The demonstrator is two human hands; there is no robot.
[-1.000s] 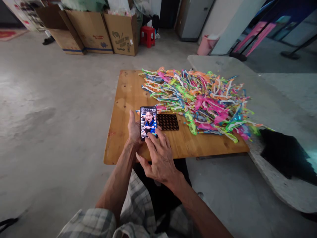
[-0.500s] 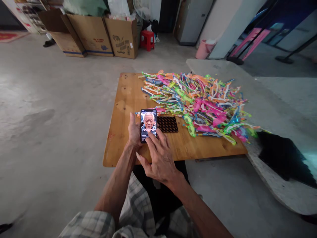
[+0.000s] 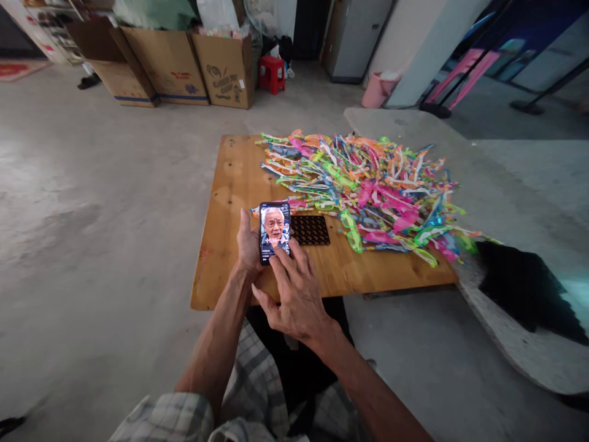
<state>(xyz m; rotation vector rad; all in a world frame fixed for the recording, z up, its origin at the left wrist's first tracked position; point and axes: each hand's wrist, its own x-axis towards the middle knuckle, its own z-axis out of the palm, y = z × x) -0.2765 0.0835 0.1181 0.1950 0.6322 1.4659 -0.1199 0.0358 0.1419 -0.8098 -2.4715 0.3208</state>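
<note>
Head view: our left hand [image 3: 248,245] grips a phone [image 3: 275,230] upright above the wooden table [image 3: 230,184], near its front edge.
Our right hand [image 3: 297,294] spreads loosely, fingertips on the screen; a dark tray [image 3: 310,229] lies just behind, beside a heap of bright plastic glasses [image 3: 368,190].

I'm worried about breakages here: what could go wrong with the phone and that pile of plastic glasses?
1. The left hand holds the phone upright from its left side while the right hand presses the screen. A slip could drop it onto the table or the black tray beside it.
2. The pile of plastic glasses spills past the table's right edge, so a nudge might tip pieces off.
</note>
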